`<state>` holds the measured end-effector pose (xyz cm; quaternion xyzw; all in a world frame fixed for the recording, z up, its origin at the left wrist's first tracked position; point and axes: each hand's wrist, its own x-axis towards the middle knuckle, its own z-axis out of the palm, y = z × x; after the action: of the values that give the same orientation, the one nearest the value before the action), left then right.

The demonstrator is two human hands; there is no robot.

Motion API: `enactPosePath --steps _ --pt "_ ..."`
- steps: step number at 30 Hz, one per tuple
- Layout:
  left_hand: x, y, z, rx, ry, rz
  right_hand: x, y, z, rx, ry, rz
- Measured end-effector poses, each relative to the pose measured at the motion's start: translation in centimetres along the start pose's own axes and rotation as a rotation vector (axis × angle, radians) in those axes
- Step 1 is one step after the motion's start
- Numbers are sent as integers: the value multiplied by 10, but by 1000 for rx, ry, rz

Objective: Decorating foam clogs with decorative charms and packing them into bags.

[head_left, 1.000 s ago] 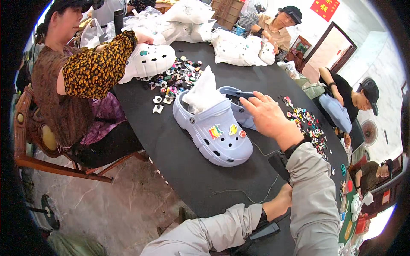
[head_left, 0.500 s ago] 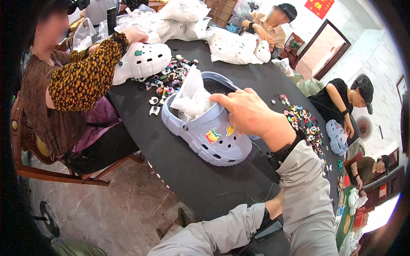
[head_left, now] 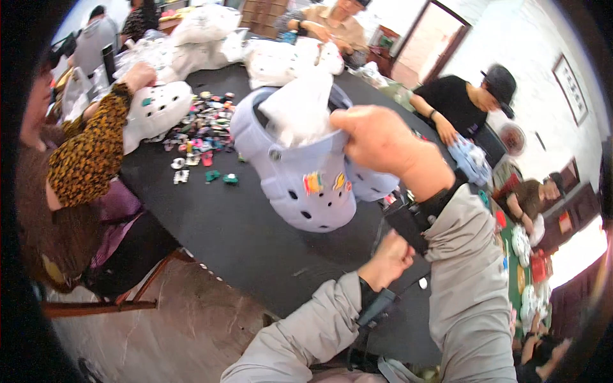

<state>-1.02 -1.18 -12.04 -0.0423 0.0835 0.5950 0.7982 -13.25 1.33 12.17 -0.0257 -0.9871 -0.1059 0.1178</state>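
My right hand [head_left: 399, 147] grips the upper rim of a pale lavender clog [head_left: 297, 182], thumb and fingers closed on its edge. The clog is tilted toe-down, with colourful charms [head_left: 313, 183] on its toe and a white plastic bag [head_left: 300, 112] stuffed inside. Part of a second lavender clog [head_left: 375, 183] shows behind it, below my right hand. My left hand [head_left: 386, 260] is closed, its fingers curled together over the table nearer to me; whatever is in them cannot be made out.
On the black table [head_left: 211, 223] lies a heap of small charms [head_left: 207, 118] at left. A person at left handles a white clog [head_left: 159, 112]. White bags [head_left: 211, 32] are piled at the back. Another person at right holds a bluish clog [head_left: 469, 159].
My right hand has lifted and tilted the clog, uncovering part of a second one behind. My left hand has come into fuller view over the table. The whole view has shifted.
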Motion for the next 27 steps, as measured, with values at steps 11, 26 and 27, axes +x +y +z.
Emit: enactPosePath --steps 11,26,27 --pt "-43 14 49 140 32 81 -238 55 -144 -530 -96 934" --pt "-57 19 59 139 -42 44 -480 -5 -43 -126 -111 1753" --pt "-58 17 62 141 -22 53 -496 -4 -44 -85 -64 1705"
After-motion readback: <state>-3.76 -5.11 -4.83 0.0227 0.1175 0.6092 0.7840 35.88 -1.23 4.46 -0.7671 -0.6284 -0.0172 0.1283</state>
